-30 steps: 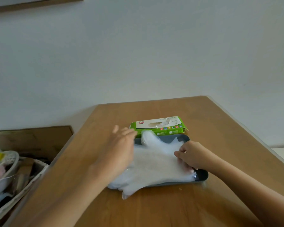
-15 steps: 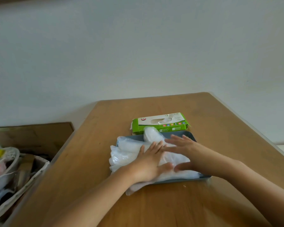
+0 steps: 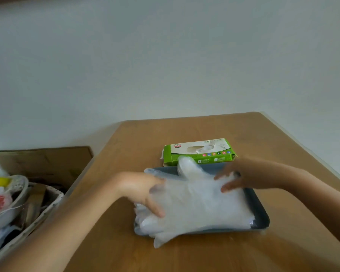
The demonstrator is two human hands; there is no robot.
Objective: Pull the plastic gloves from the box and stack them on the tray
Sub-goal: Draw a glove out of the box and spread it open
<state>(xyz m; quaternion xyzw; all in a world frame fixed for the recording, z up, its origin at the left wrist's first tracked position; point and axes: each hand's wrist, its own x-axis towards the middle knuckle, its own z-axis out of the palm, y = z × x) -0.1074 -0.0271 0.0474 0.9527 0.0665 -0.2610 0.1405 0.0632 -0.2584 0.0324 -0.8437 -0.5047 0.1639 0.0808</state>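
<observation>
A pile of clear plastic gloves (image 3: 200,205) lies on the dark grey tray (image 3: 260,214), with glove fingers spilling over the tray's left and front edges. My left hand (image 3: 141,190) rests on the pile's left edge, thumb spread; its fingertips look veiled by the top glove. Over at the pile's back right, my right hand (image 3: 241,176) lies with spread fingers touching the gloves. The green glove box (image 3: 198,154) sits just behind the tray, and one glove thumb stands up in front of it.
The wooden table (image 3: 185,256) ends at a white wall behind and drops off on both sides. At the left, below table height, a basket (image 3: 37,214) holds a bowl and clutter, with a cardboard box (image 3: 47,161) behind it.
My hands were together on the middle of the pile. They have since slid apart, the left to its left edge and the right to its back right. The pile lies flatter and wider.
</observation>
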